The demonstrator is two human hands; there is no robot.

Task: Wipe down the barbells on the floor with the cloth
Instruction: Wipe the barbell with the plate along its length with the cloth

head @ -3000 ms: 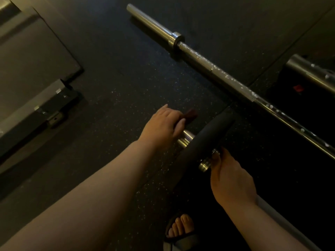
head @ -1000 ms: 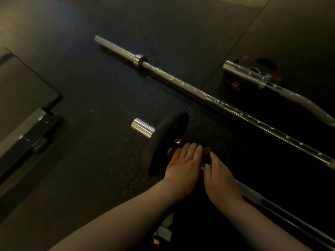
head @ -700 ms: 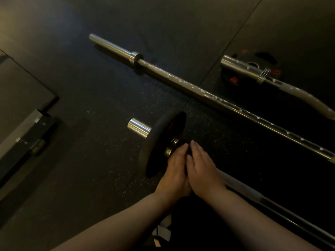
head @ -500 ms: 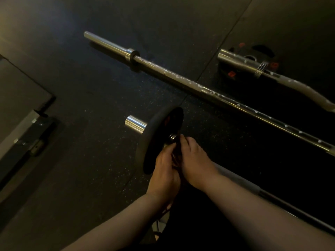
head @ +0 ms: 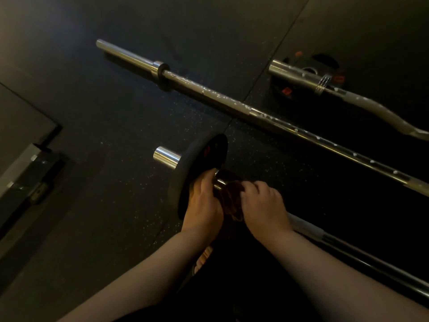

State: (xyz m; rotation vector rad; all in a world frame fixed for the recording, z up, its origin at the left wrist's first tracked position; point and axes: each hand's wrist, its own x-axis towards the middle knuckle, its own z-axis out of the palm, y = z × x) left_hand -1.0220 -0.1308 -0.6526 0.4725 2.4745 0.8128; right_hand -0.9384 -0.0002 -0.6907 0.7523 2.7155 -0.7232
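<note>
Lying on the floor [head: 111,117], the near barbell [head: 308,231] carried a black plate [head: 197,159]; just beside that plate, the left hand [head: 202,205] and right hand [head: 264,205] both clutched the dark cloth [head: 229,201] bunched round the shaft. Uneven tugging could, I judged, roll the plate against the fingers [head: 205,180] or slip the cloth off.

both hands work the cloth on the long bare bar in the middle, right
Not quite. In the head view the left hand and right hand work the cloth on the nearest bar, beside its black plate, not the long bare bar.
</note>
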